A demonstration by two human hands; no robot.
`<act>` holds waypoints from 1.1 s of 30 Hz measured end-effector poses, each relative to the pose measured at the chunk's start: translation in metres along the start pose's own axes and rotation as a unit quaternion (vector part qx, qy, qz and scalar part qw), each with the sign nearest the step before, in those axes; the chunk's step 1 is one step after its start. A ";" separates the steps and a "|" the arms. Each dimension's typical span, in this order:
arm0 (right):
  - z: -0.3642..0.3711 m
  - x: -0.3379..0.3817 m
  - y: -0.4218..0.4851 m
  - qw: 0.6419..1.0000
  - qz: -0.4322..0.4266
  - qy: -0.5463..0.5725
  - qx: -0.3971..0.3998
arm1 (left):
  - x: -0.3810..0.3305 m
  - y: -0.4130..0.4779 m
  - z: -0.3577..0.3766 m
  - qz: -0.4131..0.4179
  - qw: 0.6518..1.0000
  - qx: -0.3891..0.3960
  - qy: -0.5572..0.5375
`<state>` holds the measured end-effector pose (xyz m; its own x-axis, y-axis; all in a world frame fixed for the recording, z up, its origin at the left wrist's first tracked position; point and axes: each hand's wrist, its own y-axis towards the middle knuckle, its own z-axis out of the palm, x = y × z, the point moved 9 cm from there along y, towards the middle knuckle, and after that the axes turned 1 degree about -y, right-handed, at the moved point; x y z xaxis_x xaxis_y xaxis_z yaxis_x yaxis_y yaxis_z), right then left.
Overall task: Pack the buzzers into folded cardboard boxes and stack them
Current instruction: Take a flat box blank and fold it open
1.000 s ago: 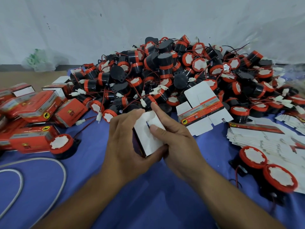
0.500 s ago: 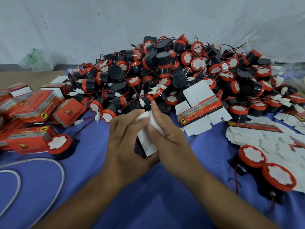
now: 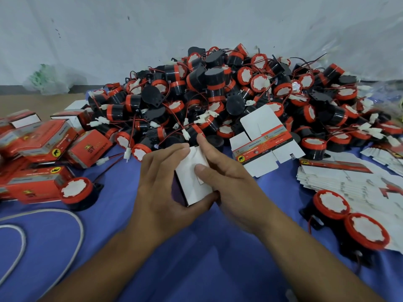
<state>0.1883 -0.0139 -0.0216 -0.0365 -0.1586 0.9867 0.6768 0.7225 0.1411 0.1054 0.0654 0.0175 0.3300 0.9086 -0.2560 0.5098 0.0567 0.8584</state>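
Head view: right grip (image 3: 231, 182), fingers (image 3: 209, 147) straight, is flattening the lately raised flap (image 3: 194, 158). Left grip (image 3: 161, 186) is clasping the closing box (image 3: 192, 189).

Blue cloth (image 3: 207, 258) covers the table. Grey-white round cord (image 3: 81, 227) loops on it at 8 o'clock. Crumpled clear plastic bag with green inside (image 3: 50, 79) at 10 o'clock, against scuffed pale wall (image 3: 152, 29).
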 end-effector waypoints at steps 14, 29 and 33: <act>-0.019 -0.014 0.005 0.993 0.086 0.083 -0.021 | 0.010 -0.002 -0.001 -0.037 0.999 0.012 -0.025; -0.008 0.032 -0.004 0.806 -0.211 -0.552 -0.016 | 0.017 -0.012 0.022 0.021 0.989 0.134 -0.050; 0.015 0.006 0.000 0.689 -0.209 -0.689 0.076 | 0.041 -0.019 0.036 0.026 0.977 0.207 0.039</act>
<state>0.1776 -0.0046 -0.0142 -0.9401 0.3405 -0.0186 0.3144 0.8864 0.3399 0.1380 0.0863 -0.0249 0.3104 0.9354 -0.1690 0.7768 -0.1472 0.6123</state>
